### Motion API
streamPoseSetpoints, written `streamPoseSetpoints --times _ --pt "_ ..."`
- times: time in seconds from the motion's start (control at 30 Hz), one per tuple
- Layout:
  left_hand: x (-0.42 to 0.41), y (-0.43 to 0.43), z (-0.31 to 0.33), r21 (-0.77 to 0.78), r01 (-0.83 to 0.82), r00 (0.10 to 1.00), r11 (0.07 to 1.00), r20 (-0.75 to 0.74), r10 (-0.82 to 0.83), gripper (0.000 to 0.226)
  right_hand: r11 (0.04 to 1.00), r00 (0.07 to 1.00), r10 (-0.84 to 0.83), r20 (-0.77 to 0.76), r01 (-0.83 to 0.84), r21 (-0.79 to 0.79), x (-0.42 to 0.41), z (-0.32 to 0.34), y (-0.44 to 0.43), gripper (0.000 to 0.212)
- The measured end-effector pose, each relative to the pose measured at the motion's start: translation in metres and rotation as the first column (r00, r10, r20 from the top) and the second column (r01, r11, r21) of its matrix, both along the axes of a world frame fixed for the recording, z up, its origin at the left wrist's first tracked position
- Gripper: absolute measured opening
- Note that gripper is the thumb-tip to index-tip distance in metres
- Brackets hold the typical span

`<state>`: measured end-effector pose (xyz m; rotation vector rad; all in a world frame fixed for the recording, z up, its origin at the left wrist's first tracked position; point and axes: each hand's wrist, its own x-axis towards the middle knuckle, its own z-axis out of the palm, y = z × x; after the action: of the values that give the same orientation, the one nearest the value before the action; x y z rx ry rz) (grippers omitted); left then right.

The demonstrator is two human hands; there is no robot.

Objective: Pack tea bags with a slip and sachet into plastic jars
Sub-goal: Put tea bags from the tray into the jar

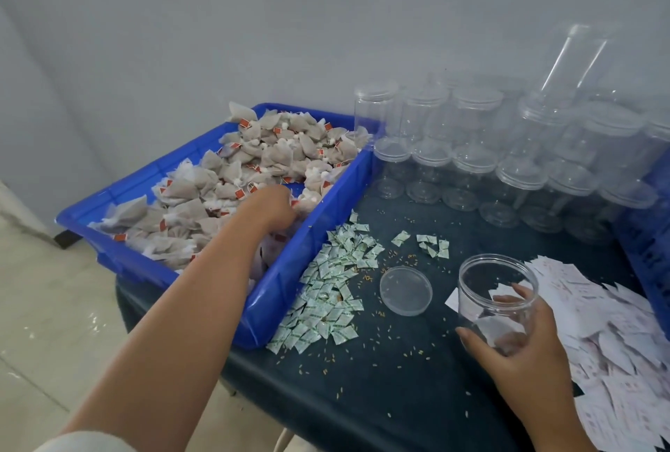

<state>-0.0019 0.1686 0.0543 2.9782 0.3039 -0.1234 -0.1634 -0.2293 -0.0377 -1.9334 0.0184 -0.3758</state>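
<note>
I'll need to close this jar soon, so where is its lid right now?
In the head view the lid lies on the dark table, right of centre, between the sachet pile and the open jar that the right hand holds.

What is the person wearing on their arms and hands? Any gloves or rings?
No gloves. Both the left hand and the right hand are bare, and I see no rings, watch or bracelet. The forearms are uncovered too. Only a bit of pale cream sleeve shows at the bottom edge, high on the left arm.
</note>
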Motion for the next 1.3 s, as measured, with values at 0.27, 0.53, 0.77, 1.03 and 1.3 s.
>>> streamPoseSetpoints --times 0.27,0.53,0.77,1.03,1.3 --pt "-0.017 -0.008 0.038 -0.673 0.048 0.857 0.738 0.407 0.316 0.027 0.999 1.000 0.011 0.017 -0.010 -0.046 0.001 -0.002 -0.002 0.091" --pt "-0.062 -0.084 0.089 -0.647 0.294 0.869 0.703 0.487 0.084 0.030 0.995 0.998 0.058 0.037 -0.054 -0.087 0.007 -0.012 -0.008 0.094" --pt "-0.086 -0.177 0.080 -0.893 0.394 0.919 0.217 0.375 -0.122 0.012 0.984 0.995 0.094 0.041 -0.086 -0.158 0.007 -0.007 -0.008 0.091" --pt "-0.098 -0.232 0.043 -0.557 0.508 0.849 0.658 0.192 -0.493 0.015 0.994 0.996 0.060 0.062 -0.054 -0.096 0.005 -0.006 -0.012 0.086" --pt "-0.092 -0.224 0.036 -0.446 0.513 0.857 0.733 0.311 -0.411 0.021 0.996 0.997 0.038 0.068 -0.032 -0.087 0.007 -0.009 -0.011 0.089"
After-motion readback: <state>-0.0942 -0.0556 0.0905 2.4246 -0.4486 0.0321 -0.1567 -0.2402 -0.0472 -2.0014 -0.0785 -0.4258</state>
